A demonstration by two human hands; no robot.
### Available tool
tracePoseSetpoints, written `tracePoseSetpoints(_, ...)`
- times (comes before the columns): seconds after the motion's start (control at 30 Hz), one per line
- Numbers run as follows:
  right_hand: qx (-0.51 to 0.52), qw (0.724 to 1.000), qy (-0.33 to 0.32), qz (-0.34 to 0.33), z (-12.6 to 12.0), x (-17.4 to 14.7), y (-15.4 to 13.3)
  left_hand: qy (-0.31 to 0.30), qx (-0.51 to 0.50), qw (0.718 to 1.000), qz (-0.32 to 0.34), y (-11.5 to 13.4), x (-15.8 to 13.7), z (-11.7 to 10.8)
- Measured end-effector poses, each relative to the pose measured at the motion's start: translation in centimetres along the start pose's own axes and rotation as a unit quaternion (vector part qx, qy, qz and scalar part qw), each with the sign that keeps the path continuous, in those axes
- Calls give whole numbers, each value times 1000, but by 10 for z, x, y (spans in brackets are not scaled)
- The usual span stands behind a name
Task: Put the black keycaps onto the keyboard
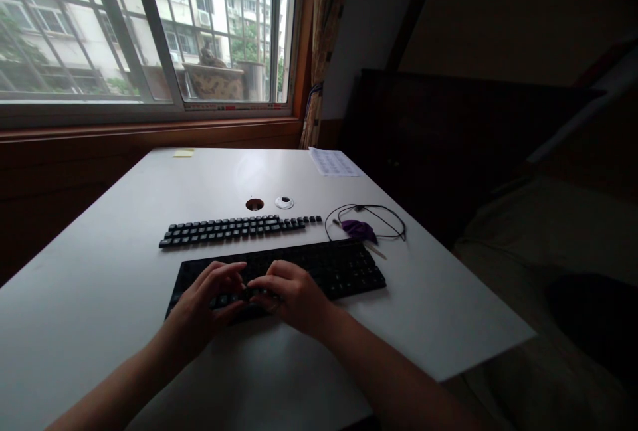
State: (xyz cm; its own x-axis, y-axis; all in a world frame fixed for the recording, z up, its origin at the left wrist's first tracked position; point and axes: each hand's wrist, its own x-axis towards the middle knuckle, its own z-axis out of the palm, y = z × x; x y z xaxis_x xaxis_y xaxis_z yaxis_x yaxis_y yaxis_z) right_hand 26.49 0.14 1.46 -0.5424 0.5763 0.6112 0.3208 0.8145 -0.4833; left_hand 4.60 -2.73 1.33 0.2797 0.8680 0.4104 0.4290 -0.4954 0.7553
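A black keyboard (pixel 349 270) lies on the white table, with keys showing at its right end and some along the lower left. Both hands are over its left-middle part. My left hand (pixel 207 295) has its fingers curled, with thumb and fingertips brought close together. Beside it, my right hand (pixel 292 291) pinches thumb and forefinger, almost touching the left fingertips. Whatever is between the fingertips is too small and dark to name. Behind the keyboard, loose black keycaps (pixel 236 230) are lined up in rows.
A purple cloth (pixel 357 230) and a coiled black cable (pixel 399 218) lie right of the keycaps. Behind them are a cable hole (pixel 254 204) and its round cover (pixel 284 202). A printed sheet (pixel 333 162) and yellow notes (pixel 184 153) rest by the far edge, below the window.
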Motion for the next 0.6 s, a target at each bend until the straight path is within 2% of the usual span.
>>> tracePoseSetpoints(0.1,-2,1000,-1,-9,-1,0,-1,-14,-16,1000,-5,-4,-1,1)
tracePoseSetpoints(0.27,6,1000,14,-10,-3,1,-5,-30,-123,991,-36,-13,-1,4)
tracePoseSetpoints(0.43,25,999,25,-1,-5,1,-7,-21,-210,974,-81,-4,3,2)
tracePoseSetpoints(0.6,37,998,40,2,-3,0,-7,-25,-234,964,-126,3,4,0)
